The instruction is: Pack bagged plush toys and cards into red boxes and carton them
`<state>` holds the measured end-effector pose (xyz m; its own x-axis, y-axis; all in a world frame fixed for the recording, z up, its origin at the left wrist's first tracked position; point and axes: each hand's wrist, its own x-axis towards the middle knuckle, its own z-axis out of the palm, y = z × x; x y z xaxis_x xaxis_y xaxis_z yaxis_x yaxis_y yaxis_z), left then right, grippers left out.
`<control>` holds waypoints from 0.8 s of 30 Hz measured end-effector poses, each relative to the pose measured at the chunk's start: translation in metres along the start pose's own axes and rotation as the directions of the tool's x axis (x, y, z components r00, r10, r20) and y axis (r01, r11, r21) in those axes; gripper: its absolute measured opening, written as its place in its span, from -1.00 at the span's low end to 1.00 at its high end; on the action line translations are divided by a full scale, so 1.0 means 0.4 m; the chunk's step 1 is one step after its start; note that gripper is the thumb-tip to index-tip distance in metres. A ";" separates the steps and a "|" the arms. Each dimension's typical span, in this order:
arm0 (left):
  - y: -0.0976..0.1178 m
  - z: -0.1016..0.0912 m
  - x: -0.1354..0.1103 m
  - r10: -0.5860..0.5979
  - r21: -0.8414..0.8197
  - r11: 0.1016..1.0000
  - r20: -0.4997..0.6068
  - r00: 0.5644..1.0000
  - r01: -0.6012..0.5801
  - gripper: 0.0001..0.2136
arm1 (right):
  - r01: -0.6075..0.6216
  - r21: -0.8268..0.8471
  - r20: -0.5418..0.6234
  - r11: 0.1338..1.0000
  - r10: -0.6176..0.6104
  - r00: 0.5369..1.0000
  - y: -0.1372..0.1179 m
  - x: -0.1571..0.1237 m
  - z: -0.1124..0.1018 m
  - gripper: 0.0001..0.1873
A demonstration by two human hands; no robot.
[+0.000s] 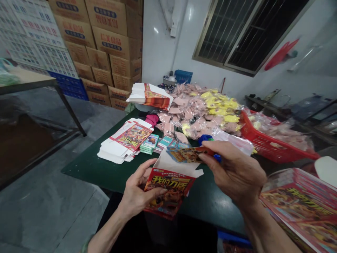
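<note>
My left hand (pixel 140 191) grips a small red printed carton (pixel 170 191) with yellow lettering, its white top flaps standing open. In my right hand (pixel 233 168), pinched between thumb and fingers, is a printed card (pixel 188 154) held at the carton's open mouth. I cannot tell whether it is one card or several together. Beyond the carton lie small stacks of teal and white cards (pixel 149 143). To their left sits a pile of flat unfolded cartons (pixel 122 142). A blue plastic piece (pixel 206 138) shows partly behind my right hand.
Bagged pink and yellow pieces (pixel 200 109) heap over the back of the green table (pixel 86 167). Another carton stack (pixel 152 96) stands at the back left. At right are a red basket (pixel 279 144) and a box of printed cartons (pixel 302 207). Brown boxes (pixel 113 42) line the wall.
</note>
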<state>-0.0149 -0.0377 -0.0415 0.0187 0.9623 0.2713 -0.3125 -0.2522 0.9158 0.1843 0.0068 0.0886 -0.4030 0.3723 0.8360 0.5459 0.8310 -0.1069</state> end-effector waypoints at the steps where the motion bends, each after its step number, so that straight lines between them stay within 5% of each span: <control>1: 0.001 0.001 -0.002 -0.009 -0.011 1.000 0.008 1.000 0.009 -0.36 | -0.001 0.018 -0.011 1.000 0.001 1.000 0.000 -0.002 0.005 -0.65; 11: 0.003 0.004 -0.010 -0.061 -0.065 0.996 0.015 0.998 0.062 -0.31 | -0.221 0.235 -0.082 0.947 0.245 0.966 0.006 -0.055 0.043 -0.57; 15: 0.009 0.011 -0.010 -0.052 -0.076 0.996 0.025 0.998 0.053 -0.32 | -0.094 0.192 -0.042 0.977 0.103 0.994 0.005 -0.042 0.042 -0.66; 20: 0.008 0.005 -0.008 -0.029 -0.032 0.999 0.033 0.999 0.030 -0.32 | 0.094 0.013 -0.044 0.996 -0.093 0.995 0.002 -0.046 0.020 -0.53; 24: 0.013 0.005 -0.009 0.075 0.055 0.996 -0.023 0.997 -0.074 -0.35 | 0.163 0.034 0.182 0.986 -0.166 0.969 -0.009 -0.053 0.014 -0.60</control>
<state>-0.0145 -0.0425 -0.0372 -0.0265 0.9426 0.3328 -0.2599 -0.3280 0.9082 0.1867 -0.0016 0.0683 -0.6151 0.2978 0.7301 0.4480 0.8939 0.0127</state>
